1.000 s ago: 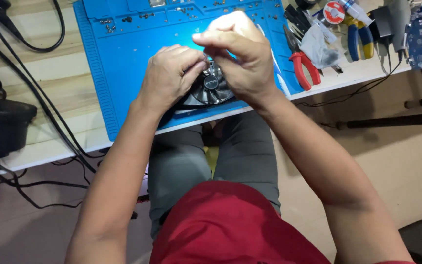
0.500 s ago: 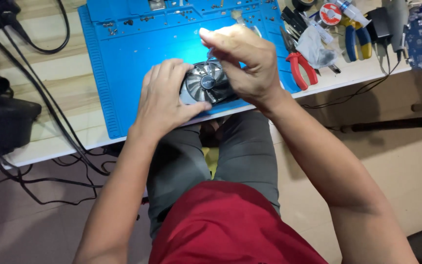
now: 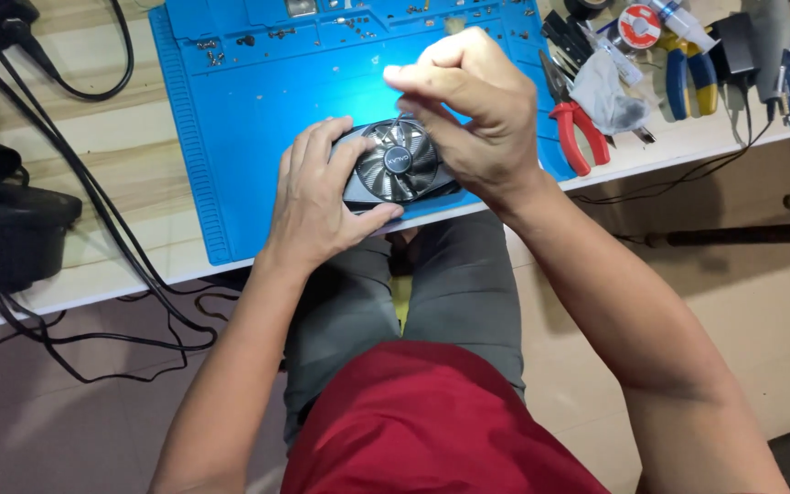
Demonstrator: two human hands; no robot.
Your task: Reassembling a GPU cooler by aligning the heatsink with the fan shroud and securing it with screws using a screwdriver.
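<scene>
- Cooling fan unit [image 3: 397, 163], dark shroud with round finned fan, lying flat at near edge of blue work mat [image 3: 230, 119], fan face up.
- Left hand [image 3: 322, 197] palm-down over left side of fan unit, fingers spread across shroud top, thumb hooked along its near edge; clamped on the unit, pinning it to the mat.
- Left forearm running from lower left of view up to the unit, wrist straight.
- Right hand [image 3: 468, 110] raised just above right rear of fan unit, wrist bent, knuckles up, fingers curled in.
- Right thumb and forefinger pinched tight together at top left of hand; thin dark wire seen running from pinch down to fan unit, whether actually held cannot tell.
- Right forearm coming in from lower right, crossing mat's near right corner.
- Red-handled pliers [image 3: 576, 128] right of fan unit, just off mat edge.
- Yellow-and-blue-handled pliers [image 3: 683, 78] further right of unit.
- Small screws [image 3: 221, 50] scattered on mat, behind and left of unit.
- Black cables [image 3: 93, 197] well left of unit, off mat.
</scene>
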